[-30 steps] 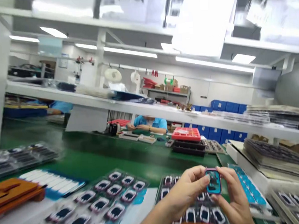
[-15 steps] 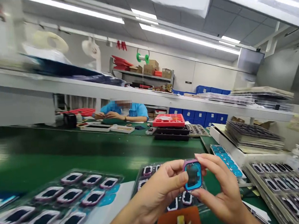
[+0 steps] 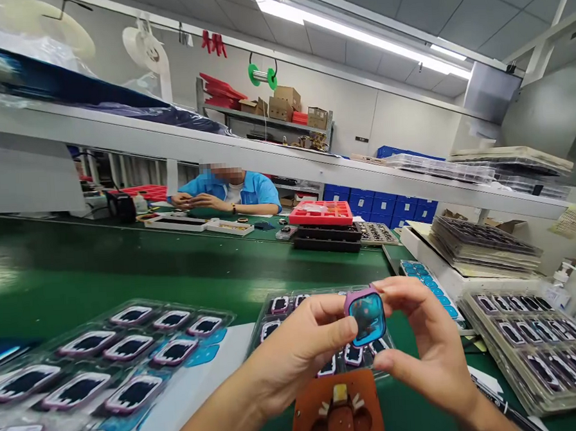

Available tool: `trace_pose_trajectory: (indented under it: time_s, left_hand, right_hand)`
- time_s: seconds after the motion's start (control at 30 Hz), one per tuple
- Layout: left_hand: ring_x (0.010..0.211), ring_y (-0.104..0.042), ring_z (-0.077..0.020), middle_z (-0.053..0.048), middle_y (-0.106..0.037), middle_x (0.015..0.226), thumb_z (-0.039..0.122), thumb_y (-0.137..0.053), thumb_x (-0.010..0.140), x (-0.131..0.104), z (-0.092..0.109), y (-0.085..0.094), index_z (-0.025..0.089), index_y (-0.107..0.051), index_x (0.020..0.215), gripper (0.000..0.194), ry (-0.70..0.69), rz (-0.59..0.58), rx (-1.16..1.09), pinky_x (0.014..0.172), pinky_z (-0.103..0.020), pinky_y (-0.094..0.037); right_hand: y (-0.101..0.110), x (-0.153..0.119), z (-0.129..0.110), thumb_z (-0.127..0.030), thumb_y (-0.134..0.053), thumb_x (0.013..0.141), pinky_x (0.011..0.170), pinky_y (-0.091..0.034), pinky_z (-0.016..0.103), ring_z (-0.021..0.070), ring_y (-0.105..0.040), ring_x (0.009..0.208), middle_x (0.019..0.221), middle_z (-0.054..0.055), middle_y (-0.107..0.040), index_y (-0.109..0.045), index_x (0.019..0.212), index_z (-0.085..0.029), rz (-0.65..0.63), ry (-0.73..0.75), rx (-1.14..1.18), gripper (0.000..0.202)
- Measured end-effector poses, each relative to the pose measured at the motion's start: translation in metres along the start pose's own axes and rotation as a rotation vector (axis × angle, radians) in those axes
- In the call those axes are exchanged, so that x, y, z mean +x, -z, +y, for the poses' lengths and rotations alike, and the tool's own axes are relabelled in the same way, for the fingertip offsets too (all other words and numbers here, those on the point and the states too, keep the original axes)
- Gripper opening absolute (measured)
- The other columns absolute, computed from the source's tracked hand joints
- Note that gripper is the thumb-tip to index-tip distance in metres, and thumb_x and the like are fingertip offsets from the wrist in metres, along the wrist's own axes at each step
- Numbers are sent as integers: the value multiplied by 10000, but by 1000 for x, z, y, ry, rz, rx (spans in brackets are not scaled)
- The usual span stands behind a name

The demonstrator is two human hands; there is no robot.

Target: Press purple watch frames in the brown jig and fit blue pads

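A small purple watch-case-like frame (image 3: 353,297) with a blue, glossy film-covered face is pinched in my left hand (image 3: 302,343), the thumb lying on its left edge. My right hand (image 3: 429,337) is beside it on the right. Its fingertips reach the frame's upper right corner, while the thumb stands apart below, fingers spread. Under both hands sits a brown fixture block (image 3: 339,409) with a yellowish piece at its top. Behind them, a clear tray (image 3: 268,310) of similar purple frames is partly hidden.
A large clear tray (image 3: 151,311) of purple-rimmed frames lies at left, beside white paper (image 3: 200,387). Stacked trays (image 3: 522,357) and a sheet of blue pads (image 3: 429,282) are at right. Across the green bench (image 3: 184,266), a person in blue (image 3: 260,191) works under a white shelf (image 3: 275,158).
My right thumb has come off the frame and the right hand has opened. The frame has tilted slightly in my left hand. The view has shifted, showing more of the brown block.
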State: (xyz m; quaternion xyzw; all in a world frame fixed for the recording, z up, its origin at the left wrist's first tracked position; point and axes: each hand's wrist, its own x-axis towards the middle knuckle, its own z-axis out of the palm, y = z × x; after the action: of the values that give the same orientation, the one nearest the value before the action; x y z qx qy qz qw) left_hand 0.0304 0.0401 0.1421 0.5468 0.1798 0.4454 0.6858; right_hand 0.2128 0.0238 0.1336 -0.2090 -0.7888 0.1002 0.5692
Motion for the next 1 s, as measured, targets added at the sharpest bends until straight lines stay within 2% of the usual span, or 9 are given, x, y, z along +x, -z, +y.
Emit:
trace_pose_trajectory:
  time_s: [0.13, 0.27, 0.4, 0.47, 0.6, 0.73, 0.9, 1.0]
  left_hand:
    - [779, -584, -159, -36, -704, 816, 571, -907, 482, -1, 6, -2, 176, -799, 815, 528, -34, 2, 98, 711, -242, -432]
    - [811, -583, -179, -51, -692, 869, 565, -883, 539, -2, 10, -4, 166, -796, 775, 472, -82, -47, 180, 702, -256, -442]
    - [847, -592, -192, -55, -676, 906, 414, -867, 607, 0, 8, -3, 154, -765, 725, 304, -137, -51, 254, 708, -271, -468]
    - [836, -592, -177, -32, -655, 884, 300, -861, 594, 1, 6, -1, 156, -717, 748, 256, -150, -6, 267, 699, -259, -475]
    - [838, -600, -150, 4, -650, 906, 154, -843, 553, 1, 5, 1, 204, -600, 928, 451, -187, 82, 283, 702, -232, -477]
    - [902, -600, -153, -3, -661, 994, 172, -840, 595, -1, 7, 2, 272, -574, 1184, 655, -205, 67, 326, 769, -245, -482]
    - [881, -579, -159, -22, -637, 1012, 253, -809, 660, 2, 10, 8, 237, -686, 1126, 482, -237, 86, 419, 740, -251, -505]
    - [888, -594, -169, -33, -632, 1050, 280, -807, 695, 3, 10, 15, 247, -693, 1126, 447, -397, 119, 557, 748, -266, -516]
  right_hand:
    - [-4, -1, 1, -433, -723, 878, 751, -520, 251, 181, -562, 920, 1010, 42, -537, -593, 998, -264, 76, -90, 121, 244]
    - [-6, -2, 2, -399, -724, 881, 795, -501, 272, 189, -554, 966, 1037, 45, -535, -612, 938, -257, 94, -117, 162, 190]
    - [-5, -1, 6, -370, -734, 874, 826, -504, 282, 185, -563, 959, 1028, 38, -551, -644, 869, -247, 84, -156, 220, 152]
    - [-5, 0, 9, -324, -735, 876, 821, -503, 263, 166, -568, 928, 1004, 27, -555, -661, 831, -245, 86, -186, 266, 118]
    - [-3, 1, 12, -297, -755, 859, 820, -486, 254, 162, -562, 924, 981, 23, -559, -698, 812, -246, 78, -242, 302, 89]
    - [-2, 1, 10, -284, -755, 859, 834, -460, 240, 154, -539, 945, 983, 10, -553, -708, 813, -261, 62, -300, 323, 70]
    - [-1, -2, 4, -263, -748, 866, 842, -441, 232, 149, -519, 947, 978, 6, -547, -706, 833, -270, 48, -257, 314, 54]
    - [1, -3, 1, -266, -731, 881, 830, -439, 242, 157, -512, 938, 980, 13, -539, -702, 850, -266, 54, -233, 292, 43]
